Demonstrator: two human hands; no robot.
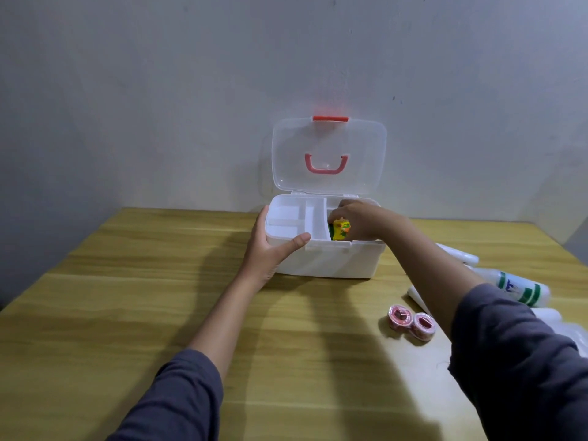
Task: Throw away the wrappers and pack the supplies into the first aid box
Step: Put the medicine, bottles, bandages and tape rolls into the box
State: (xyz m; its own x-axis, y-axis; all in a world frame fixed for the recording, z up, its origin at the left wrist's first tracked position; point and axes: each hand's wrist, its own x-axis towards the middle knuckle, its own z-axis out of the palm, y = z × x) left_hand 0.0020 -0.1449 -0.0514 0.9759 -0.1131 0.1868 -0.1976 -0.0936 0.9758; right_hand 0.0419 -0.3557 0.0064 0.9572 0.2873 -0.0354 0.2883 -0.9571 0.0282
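A white first aid box (pixel 331 264) stands open at the far side of the wooden table, its clear lid (pixel 329 154) with a pink handle upright against the wall. A white divided tray (pixel 296 218) fills its left part. My left hand (pixel 270 249) grips the box's front left corner, thumb on the rim. My right hand (pixel 356 219) reaches into the right side of the box and holds a yellow, green and orange roll (pixel 339 232) there. Two pink tape rolls (pixel 410 323) lie on the table to the right.
At the right edge of the table lie a white bottle with green markings (pixel 521 288) and several white wrapped packs (pixel 461 256), partly hidden by my right arm. The wall stands directly behind the box.
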